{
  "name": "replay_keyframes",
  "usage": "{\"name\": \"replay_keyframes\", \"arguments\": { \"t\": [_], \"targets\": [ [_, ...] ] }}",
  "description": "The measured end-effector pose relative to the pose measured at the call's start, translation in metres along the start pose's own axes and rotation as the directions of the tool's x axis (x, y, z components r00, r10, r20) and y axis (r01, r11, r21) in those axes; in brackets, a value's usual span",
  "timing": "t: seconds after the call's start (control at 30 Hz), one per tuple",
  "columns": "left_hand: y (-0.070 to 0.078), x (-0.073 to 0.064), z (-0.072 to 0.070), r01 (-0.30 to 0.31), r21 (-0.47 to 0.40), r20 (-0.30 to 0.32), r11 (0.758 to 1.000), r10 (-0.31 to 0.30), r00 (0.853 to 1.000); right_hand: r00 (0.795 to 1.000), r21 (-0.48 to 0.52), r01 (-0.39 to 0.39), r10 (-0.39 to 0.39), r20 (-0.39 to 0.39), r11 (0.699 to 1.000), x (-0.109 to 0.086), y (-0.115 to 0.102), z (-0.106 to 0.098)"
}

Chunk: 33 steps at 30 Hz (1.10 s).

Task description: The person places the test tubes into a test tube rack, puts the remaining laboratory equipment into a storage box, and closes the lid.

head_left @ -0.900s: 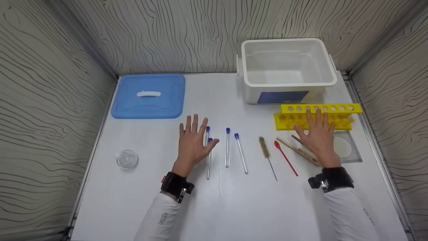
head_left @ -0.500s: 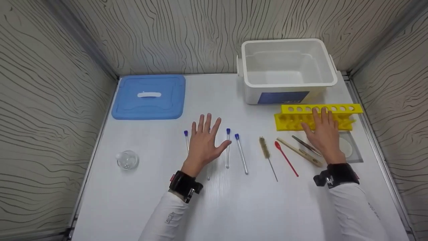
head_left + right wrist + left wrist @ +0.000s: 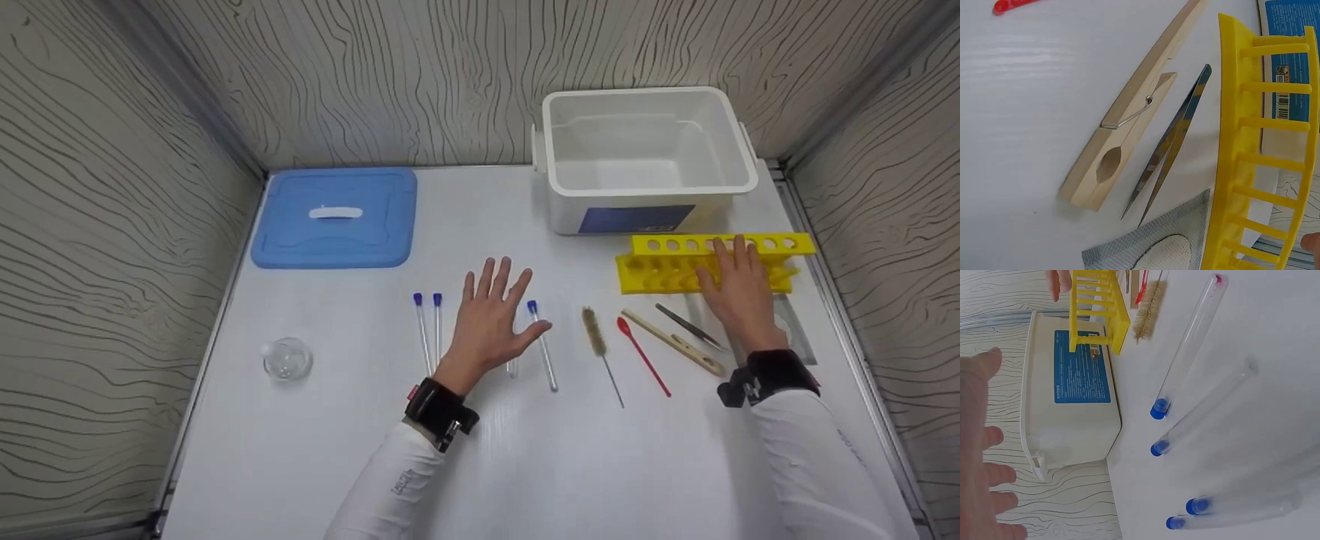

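Note:
My left hand (image 3: 487, 322) hovers palm down with fingers spread, covering part of the row of blue-capped test tubes. One test tube (image 3: 547, 360) shows to its right, and two more lie left of it. In the left wrist view, several test tubes (image 3: 1190, 346) lie on the table beyond the hand. My right hand (image 3: 741, 300) has extended fingers overlapping the yellow test tube rack (image 3: 646, 281) in the head view. Just left of that hand lie tweezers (image 3: 1176, 129) and a wooden test tube clamp (image 3: 1129, 121). A wire gauze (image 3: 1112, 256) is partly hidden beneath the right hand.
A white bin (image 3: 652, 195) stands behind the rack. Its blue lid (image 3: 334, 240) lies at the back left. A small glass vessel (image 3: 287, 360) sits on the left. Between tubes and clamp lie a test tube brush (image 3: 593, 334) and a red spoon (image 3: 637, 349).
Both hands have moved to the right, the left one across the test tubes, uncovering two on the left. The right one has moved along the rack, uncovering the tweezers. The objects have stayed put.

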<state>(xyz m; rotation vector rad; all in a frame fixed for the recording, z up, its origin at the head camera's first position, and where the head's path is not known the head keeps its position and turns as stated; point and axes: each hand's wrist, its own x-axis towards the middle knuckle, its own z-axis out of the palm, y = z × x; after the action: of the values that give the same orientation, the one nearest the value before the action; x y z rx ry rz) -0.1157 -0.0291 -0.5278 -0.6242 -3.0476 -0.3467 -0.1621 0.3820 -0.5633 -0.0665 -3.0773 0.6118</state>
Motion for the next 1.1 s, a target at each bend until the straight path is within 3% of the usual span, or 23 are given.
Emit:
{"name": "replay_keyframes", "arguments": {
  "t": [0.17, 0.37, 0.67, 1.1],
  "targets": [
    [0.012, 0.007, 0.002, -0.015, 0.031, 0.016, 0.999, 0.015, 1.000, 0.997, -0.059, -0.013, 0.017, 0.072, 0.998, 0.002, 0.003, 0.002],
    [0.023, 0.014, 0.005, -0.034, 0.016, 0.057, 0.999, 0.033, 0.998, 0.986, -0.040, -0.067, 0.072, 0.150, 0.997, 0.002, 0.008, 0.004],
    [0.033, 0.024, 0.011, -0.057, 0.008, 0.108, 0.998, 0.056, 0.993, 0.991, -0.057, -0.038, 0.045, 0.123, 0.998, 0.005, 0.001, 0.007],
    [0.036, 0.036, 0.016, -0.068, 0.002, 0.159, 0.998, 0.067, 0.985, 0.994, -0.077, 0.003, 0.005, 0.106, 0.997, 0.005, -0.038, 0.016]
  ]
}}
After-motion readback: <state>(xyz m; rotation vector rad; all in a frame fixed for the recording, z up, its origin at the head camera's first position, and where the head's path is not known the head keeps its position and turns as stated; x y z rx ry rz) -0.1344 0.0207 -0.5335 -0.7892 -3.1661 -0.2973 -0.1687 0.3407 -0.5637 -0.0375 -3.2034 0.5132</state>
